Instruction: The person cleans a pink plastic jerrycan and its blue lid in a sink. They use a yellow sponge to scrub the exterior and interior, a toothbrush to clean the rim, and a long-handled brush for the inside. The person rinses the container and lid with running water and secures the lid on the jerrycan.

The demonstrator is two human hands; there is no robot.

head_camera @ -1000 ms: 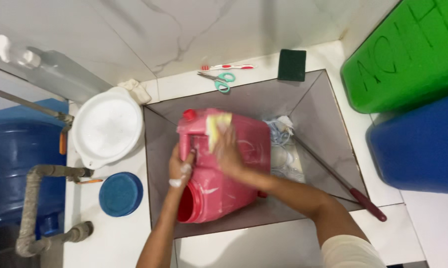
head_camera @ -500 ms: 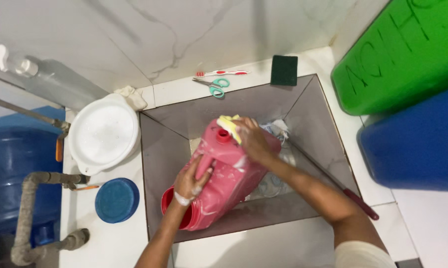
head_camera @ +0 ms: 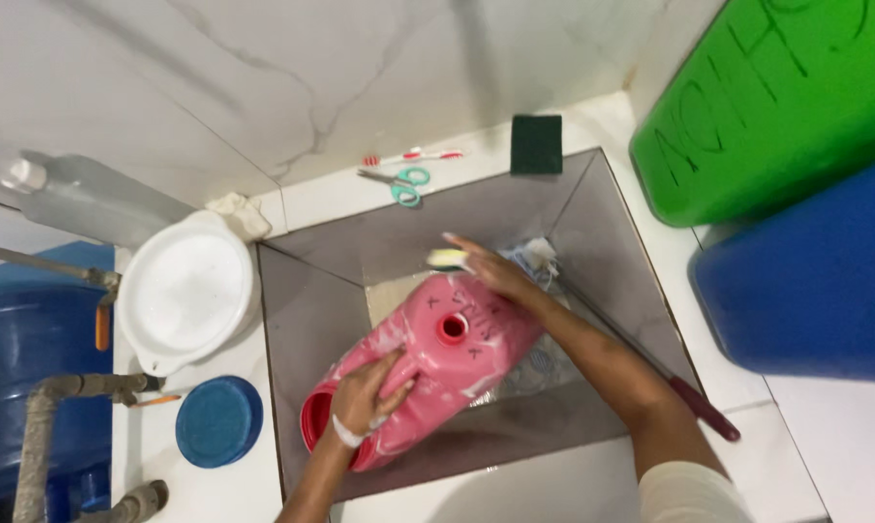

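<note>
Lying on its side in the grey sink (head_camera: 311, 320), the soapy pink jerrycan (head_camera: 437, 363) looks light, stiff and slippery, so the left hand (head_camera: 365, 392) clamps its near-left end while the right hand (head_camera: 491, 271) presses a yellow sponge (head_camera: 447, 258) at its far edge.

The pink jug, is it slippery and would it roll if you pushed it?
Probably slippery: the pink jug is streaked with white suds under the left hand. It lies on its side in the sink, so it might rock, though its flattish sides should stop rolling.
</note>
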